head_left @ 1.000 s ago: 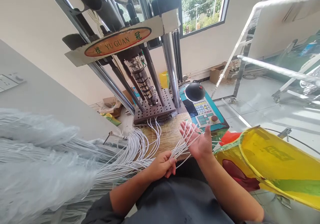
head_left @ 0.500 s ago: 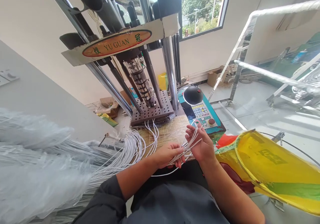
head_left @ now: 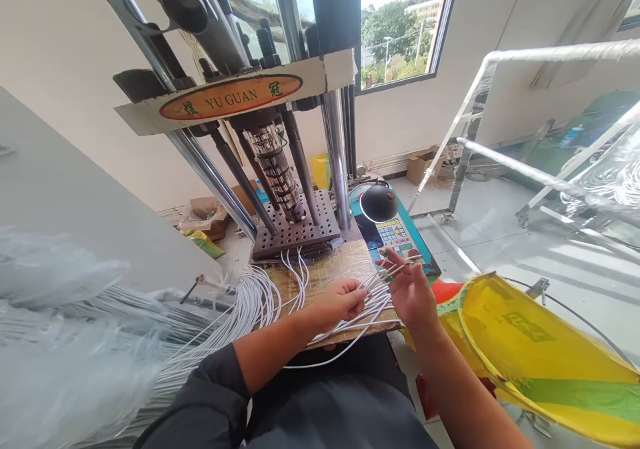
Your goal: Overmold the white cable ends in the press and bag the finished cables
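Observation:
Several thin white cables [head_left: 374,283] run between my two hands, their ends pointing up and to the right. My left hand [head_left: 344,300] is closed round them over the wrapped board [head_left: 325,269]. At the tips, my right hand [head_left: 411,292] has its fingers bent about the cable ends, palm turned toward me. More white cables [head_left: 377,312] lie under both hands along the board's front edge. A thick looped bundle of the same cables [head_left: 257,295] comes in from the left. A few cable ends [head_left: 299,269] reach under the perforated plate [head_left: 300,232] of the press.
The press head [head_left: 235,95] with its steel columns stands straight ahead. A control panel [head_left: 393,232] with a black lamp [head_left: 379,202] is beyond my right hand. To the right are a yellow bag [head_left: 540,342] and a wrapped white rack [head_left: 520,165]. Plastic-covered cables [head_left: 75,329] fill the left.
My hands have drawn slightly apart, the right one shifting right and a little down along the cable ends. More cables now show lying on the board under them. The view has tilted slightly.

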The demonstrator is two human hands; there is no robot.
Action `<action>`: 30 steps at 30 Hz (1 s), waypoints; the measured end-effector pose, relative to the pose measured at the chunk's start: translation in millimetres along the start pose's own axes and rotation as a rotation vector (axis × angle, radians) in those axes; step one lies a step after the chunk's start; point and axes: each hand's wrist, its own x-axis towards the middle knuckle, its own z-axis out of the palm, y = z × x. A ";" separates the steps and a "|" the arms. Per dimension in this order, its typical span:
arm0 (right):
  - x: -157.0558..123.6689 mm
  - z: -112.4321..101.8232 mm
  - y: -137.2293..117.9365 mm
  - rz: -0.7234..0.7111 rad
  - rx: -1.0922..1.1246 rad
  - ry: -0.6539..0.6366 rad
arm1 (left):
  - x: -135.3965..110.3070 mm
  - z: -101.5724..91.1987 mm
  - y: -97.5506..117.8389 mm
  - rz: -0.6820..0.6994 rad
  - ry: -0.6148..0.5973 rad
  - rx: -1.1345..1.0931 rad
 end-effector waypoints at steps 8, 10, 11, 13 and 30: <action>9.2 -21.3 -11.0 -0.342 -0.673 -0.208 | -10.7 2.5 -4.8 -0.047 0.009 -0.037; 10.7 -26.9 -15.6 -0.350 -0.739 -0.295 | -9.5 0.6 -5.8 -0.094 -0.031 -0.141; 12.0 -29.6 -16.7 -0.350 -0.752 -0.327 | -8.6 -0.7 -6.6 -0.118 -0.050 -0.189; 16.5 -35.4 -16.0 -0.354 -0.748 -0.341 | -6.8 -3.4 -8.9 -0.160 -0.073 -0.261; 5.4 -74.6 -44.9 -0.173 -0.844 -0.081 | 18.5 -16.2 -24.8 -0.033 0.323 -0.198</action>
